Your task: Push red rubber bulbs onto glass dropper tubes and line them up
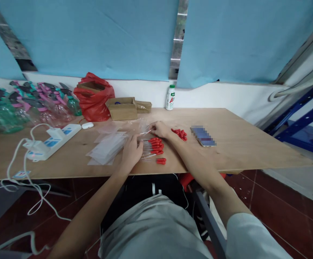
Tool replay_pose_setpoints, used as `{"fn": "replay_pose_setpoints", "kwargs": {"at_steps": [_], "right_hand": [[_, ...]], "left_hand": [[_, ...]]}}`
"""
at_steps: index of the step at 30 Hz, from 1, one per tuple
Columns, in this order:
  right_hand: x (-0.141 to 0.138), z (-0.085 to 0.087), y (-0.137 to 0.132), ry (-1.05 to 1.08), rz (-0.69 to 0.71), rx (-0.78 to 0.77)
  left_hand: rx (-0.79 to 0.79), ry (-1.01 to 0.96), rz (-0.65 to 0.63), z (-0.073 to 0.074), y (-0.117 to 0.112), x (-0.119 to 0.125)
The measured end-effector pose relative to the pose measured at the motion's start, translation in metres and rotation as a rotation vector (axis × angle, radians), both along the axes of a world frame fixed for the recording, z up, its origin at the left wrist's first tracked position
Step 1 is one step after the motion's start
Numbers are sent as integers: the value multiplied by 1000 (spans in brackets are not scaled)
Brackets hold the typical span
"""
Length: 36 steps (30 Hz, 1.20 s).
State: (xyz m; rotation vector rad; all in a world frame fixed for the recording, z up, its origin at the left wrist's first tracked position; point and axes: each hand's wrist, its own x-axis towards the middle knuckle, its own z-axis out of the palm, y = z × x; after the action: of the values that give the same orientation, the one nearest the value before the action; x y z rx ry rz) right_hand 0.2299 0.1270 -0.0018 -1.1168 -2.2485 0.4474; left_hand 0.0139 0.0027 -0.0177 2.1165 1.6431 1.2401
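My right hand [160, 128] is closed, its fingertips pinching a clear, thin tube [146, 130] above the tabletop; the tube's far end is hard to make out. My left hand [132, 151] rests low over the table, thumb apart from the fingers, between the clear bags and the droppers. Several droppers with red rubber bulbs [155, 144] and clear stems lie in a row just right of it, bulbs pointing right. Closest to the table's front edge are a few more red-bulbed droppers [161, 161]. Loose red bulbs [180, 133] form a small pile beyond my right wrist.
Flat clear plastic bags [106, 149] lie to the left. Behind them stand an open cardboard box [122, 108] and a red plastic bag [94, 97]. A power strip [54, 142], spray bottles [24, 108], a phone [203, 136] and a white bottle [170, 99] share the wooden table [243, 144].
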Motion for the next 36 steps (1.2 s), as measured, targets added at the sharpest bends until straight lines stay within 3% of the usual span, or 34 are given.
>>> {"fn": "replay_pose_setpoints", "kwargs": {"at_steps": [5,13,18,22,30,36], "right_hand": [[1,8,-2,-9,47,52],[25,21,-14,132,229,-312],[31,24,-22,116,271,-440],[31,25,-21,174,238,-408],[13,30,-24,409,40,-118],[-22,34,-42,659,110,-214]], "left_hand": [[34,-2,2,0,1,-1],[6,-18,12,4,-2,1],[-26,1,16,6,-3,0],[-36,4,18,6,-2,0],[46,-63,-9,4,-1,-1],[156,-157,-120,13,-8,3]]}}
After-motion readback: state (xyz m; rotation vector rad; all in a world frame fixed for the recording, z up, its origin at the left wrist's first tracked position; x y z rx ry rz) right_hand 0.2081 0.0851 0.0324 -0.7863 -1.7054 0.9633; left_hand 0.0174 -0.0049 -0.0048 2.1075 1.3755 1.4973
